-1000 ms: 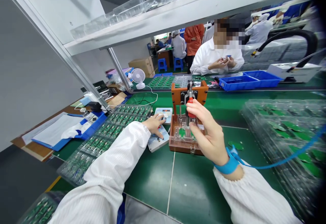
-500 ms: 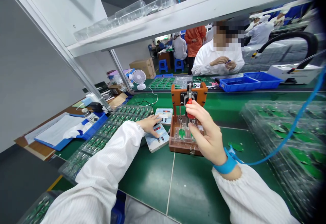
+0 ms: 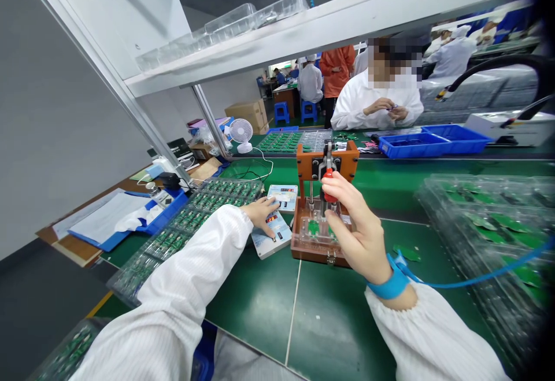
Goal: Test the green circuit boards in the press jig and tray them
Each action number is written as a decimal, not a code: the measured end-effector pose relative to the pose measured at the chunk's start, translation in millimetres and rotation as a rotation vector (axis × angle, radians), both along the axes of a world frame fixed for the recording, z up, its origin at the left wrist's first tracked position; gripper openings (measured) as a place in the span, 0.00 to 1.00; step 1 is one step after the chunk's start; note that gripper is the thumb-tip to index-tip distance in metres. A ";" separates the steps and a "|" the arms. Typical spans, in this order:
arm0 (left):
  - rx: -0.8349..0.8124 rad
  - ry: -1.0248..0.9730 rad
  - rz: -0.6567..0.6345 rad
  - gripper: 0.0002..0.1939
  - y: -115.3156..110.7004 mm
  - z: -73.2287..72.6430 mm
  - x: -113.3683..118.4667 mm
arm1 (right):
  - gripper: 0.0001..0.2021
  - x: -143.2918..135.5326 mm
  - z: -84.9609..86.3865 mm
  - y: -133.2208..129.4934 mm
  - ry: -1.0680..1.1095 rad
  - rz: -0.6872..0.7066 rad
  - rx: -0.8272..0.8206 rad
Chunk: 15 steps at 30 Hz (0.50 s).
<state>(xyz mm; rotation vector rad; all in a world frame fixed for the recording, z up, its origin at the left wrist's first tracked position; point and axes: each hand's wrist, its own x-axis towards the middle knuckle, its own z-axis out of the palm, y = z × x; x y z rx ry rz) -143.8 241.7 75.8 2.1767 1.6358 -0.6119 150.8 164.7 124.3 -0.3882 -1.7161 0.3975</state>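
My left hand [image 3: 261, 214] lies with spread fingers over two small white meter boxes with red digit displays. Its thumb touches the nearer box [image 3: 272, 242], while the other fingers reach the edge of the farther box [image 3: 286, 192]. With curved fingers, my right hand [image 3: 356, 225] grips the red handle [image 3: 329, 184] of a toggle clamp. That clamp belongs to an orange and brown test fixture [image 3: 306, 164]. A green circuit board [image 3: 313, 228] sits under clear plastic on the fixture's base. A blue wrist strap [image 3: 390, 280] circles my right wrist.
Trays of circuit boards stand on the left [image 3: 191, 213] and right [image 3: 489, 219]. A loose green board [image 3: 407, 252] lies right of the fixture. Behind are a small white fan [image 3: 241, 132], blue bins [image 3: 414, 144] and a seated co-worker [image 3: 377, 100]. A shelf [image 3: 277, 37] crosses overhead.
The whole view has shifted slightly, so things appear a little farther right. Both hands keep their places on the boxes and the red handle.
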 end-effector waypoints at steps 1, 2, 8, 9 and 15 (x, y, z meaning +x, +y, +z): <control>-0.003 0.007 0.001 0.73 -0.1 0.5 1.2 | 0.27 -0.1 0.0 0.1 0.000 -0.003 0.002; -0.006 0.010 0.000 0.73 -0.3 0.9 2.7 | 0.27 -0.2 0.0 0.2 0.001 -0.006 0.003; -0.032 0.052 0.008 0.71 0.7 5.0 15.3 | 0.26 -0.9 -1.7 1.8 0.015 -0.009 0.003; -0.036 0.059 0.018 0.70 0.1 7.8 17.3 | 0.26 -1.0 -2.3 2.0 0.019 -0.009 0.001; 0.241 -0.073 0.116 0.47 -40.8 38.9 45.3 | 0.26 -0.7 -6.2 3.1 0.010 -0.018 -0.029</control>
